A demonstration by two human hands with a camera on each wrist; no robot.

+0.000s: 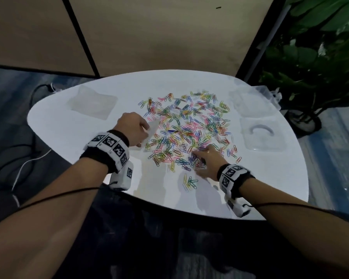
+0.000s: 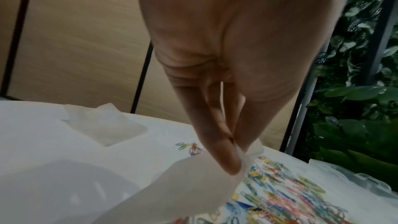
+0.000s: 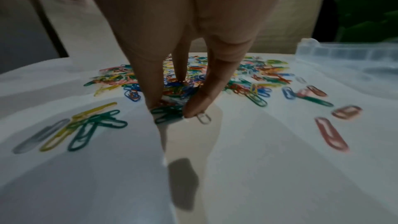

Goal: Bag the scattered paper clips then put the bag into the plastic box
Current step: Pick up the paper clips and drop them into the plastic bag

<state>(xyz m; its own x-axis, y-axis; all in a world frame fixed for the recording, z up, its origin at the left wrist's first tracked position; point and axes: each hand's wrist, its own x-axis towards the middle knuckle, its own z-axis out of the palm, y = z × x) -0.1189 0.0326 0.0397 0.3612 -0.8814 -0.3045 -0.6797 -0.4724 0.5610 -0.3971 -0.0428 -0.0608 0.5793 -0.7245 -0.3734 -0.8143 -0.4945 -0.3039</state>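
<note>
Many coloured paper clips [image 1: 187,125] lie scattered over the middle of the white table [image 1: 69,125]. My left hand [image 1: 146,130] hovers at the pile's left edge and pinches the rim of a clear plastic bag [image 1: 153,125]. In the left wrist view the fingertips [image 2: 228,163] of my left hand [image 2: 238,155] clamp the bag [image 2: 183,186], which hangs down toward the table. My right hand [image 1: 197,156] is down on the pile's near edge. Its thumb and finger [image 3: 199,103] close on a small bunch of green paper clips [image 3: 167,112]. The clear plastic box [image 1: 263,135] stands at the right.
A flat stack of clear bags [image 1: 93,103] lies at the table's far left. A second clear plastic piece [image 1: 250,101] sits behind the box. A few stray clips [image 1: 189,181] lie near the front edge. A potted plant [image 1: 318,63] stands off the right side.
</note>
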